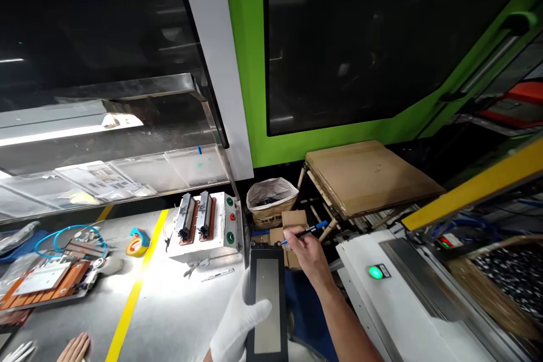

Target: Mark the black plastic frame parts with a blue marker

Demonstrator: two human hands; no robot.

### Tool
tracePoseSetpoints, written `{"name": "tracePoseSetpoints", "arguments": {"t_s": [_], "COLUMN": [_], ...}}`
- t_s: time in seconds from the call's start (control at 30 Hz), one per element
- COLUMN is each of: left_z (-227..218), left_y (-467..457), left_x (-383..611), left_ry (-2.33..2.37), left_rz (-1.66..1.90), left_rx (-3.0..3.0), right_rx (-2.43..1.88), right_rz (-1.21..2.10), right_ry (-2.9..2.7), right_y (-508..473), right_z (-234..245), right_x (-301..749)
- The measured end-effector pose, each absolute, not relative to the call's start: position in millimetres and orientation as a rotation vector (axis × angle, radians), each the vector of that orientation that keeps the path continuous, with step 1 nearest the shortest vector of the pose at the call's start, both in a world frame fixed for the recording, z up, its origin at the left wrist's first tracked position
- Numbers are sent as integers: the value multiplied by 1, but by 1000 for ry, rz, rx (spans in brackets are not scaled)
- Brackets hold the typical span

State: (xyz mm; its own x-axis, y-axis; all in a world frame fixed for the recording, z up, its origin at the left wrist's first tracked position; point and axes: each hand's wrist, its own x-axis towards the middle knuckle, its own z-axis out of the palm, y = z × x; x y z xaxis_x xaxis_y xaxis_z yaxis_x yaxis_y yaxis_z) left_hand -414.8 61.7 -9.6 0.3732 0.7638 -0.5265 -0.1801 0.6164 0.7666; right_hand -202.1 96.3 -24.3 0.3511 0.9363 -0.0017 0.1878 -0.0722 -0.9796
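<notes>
Two hands were in play: your white-gloved left hand (238,319) closed around a black-framed grey panel (267,305) held before you, and your bare right hand (307,254) pinched a blue-tipped pen (309,232) just above its top edge, no mark visible yet.

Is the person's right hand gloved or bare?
Bare: the right hand pinching the blue-and-black pen has no glove; the left hand, holding a black-framed panel, wears a white one.
</notes>
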Motion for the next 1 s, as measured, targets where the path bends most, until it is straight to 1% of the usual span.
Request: {"name": "tracePoseSetpoints", "arguments": {"t_s": [0.17, 0.27, 0.4, 0.47, 0.53, 0.67, 0.73, 0.77, 0.83, 0.9, 1.0], "left_z": [-9, -12, -29, -37, -37, -13, -4, -4, -10, -22, -35], "left_y": [59, 57, 50, 51, 62, 99, 108, 107, 95, 78, 61], "left_x": [-420, -417, -402, -419, -474, -653, -701, -701, -654, -567, -451], "left_ry": [1029, 1036, 1065, 1112, 1186, 1209, 1238, 1240, 1210, 1170, 1145], "left_rz": [648, 653, 662, 711, 856, 1038, 1114, 1139, 1155, 1198, 1098], "left_rx": [678, 671, 622, 596, 605, 731, 746, 760, 794, 769, 682], "right_rx": [-1572, -1510, -1359, -1304, -1266, -1280, -1336, -1369, -1418, -1410, -1332], "right_rz": [781, 826, 901, 893, 881, 858, 877, 887, 868, 818, 797], "right_ry": [-1054, -1037, -1123, -1223, -1309, -1349, -1300, -1253, -1129, -1039, -1033], "right_y": [95, 94, 96, 98, 101, 105, 106, 105, 102, 94, 70], "right_z": [-33, -34, -21, -10, -1, 5, 1, -1, -7, -10, -11], "right_x": [-198, -199, -208, -213, -217, -221, -221, -221, -221, -220, -219]}}
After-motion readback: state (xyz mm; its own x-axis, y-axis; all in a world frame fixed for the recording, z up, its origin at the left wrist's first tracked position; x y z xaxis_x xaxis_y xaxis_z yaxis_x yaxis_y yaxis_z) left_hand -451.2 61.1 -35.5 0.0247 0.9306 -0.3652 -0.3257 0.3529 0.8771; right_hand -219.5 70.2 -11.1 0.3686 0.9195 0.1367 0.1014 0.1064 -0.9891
